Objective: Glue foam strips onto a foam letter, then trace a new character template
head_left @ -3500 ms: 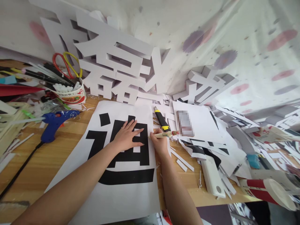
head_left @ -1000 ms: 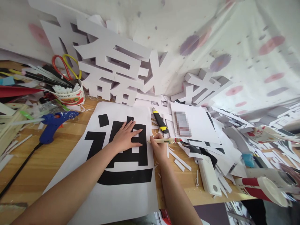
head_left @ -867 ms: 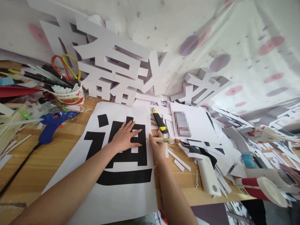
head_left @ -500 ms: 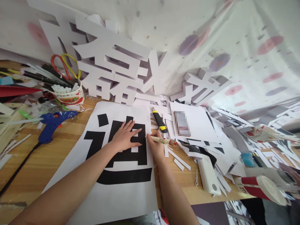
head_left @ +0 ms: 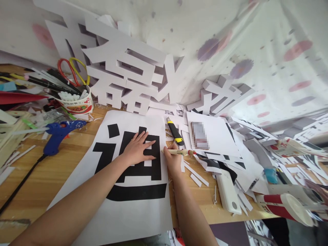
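A large white sheet of paper [head_left: 138, 218] lies on the wooden table, printed with a bold black character [head_left: 135, 193]. My left hand [head_left: 137, 148] rests flat on the character, fingers spread. At the sheet's right edge, my right hand [head_left: 173, 160] is closed around a pen [head_left: 179, 152] with a pale barrel and a red decorated end. Its tip points left, close to the black strokes; whether it touches the paper I cannot tell. Just beyond the right hand lies a black and yellow utility knife [head_left: 175, 132].
A blue glue gun [head_left: 55, 135] lies on the left, near a paper cup [head_left: 79, 103] of glue sticks and scissors. White three-dimensional characters [head_left: 123, 68] stand at the back. Rightward are a phone [head_left: 200, 135] on papers, a white power bank [head_left: 228, 193], paper strips and a tipped cup [head_left: 284, 206].
My right hand has shifted slightly right, and the pen has swung a little closer to level. My left hand stays in place on the paper.
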Action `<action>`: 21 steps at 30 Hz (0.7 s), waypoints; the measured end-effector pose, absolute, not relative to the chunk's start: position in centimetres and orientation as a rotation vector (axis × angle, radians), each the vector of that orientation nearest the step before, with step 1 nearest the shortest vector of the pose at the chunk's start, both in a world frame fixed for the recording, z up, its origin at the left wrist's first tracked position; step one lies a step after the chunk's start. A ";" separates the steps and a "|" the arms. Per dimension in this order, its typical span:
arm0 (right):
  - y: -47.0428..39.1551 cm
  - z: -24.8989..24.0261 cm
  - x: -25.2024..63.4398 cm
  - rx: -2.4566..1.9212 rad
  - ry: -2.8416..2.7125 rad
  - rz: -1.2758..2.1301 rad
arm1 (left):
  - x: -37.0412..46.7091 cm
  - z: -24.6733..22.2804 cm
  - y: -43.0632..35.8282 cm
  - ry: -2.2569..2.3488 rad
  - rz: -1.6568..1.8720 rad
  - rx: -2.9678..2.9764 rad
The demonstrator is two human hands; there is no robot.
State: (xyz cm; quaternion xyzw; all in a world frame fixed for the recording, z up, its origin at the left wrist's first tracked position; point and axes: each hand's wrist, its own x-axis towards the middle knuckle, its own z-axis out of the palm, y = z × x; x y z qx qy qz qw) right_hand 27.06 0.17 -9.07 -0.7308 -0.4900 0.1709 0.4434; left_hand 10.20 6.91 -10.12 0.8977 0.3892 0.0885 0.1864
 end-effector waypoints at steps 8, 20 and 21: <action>0.3 -9.1 27.1 -1.810 -1.246 0.426 | 10.2 -10.2 6.9 1.087 0.260 2.527; 0.3 -9.0 27.2 -1.816 -1.268 0.441 | 10.2 -10.3 7.0 1.081 0.268 2.534; 0.3 -9.0 27.2 -1.815 -1.269 0.438 | 10.2 -10.3 7.0 1.080 0.268 2.531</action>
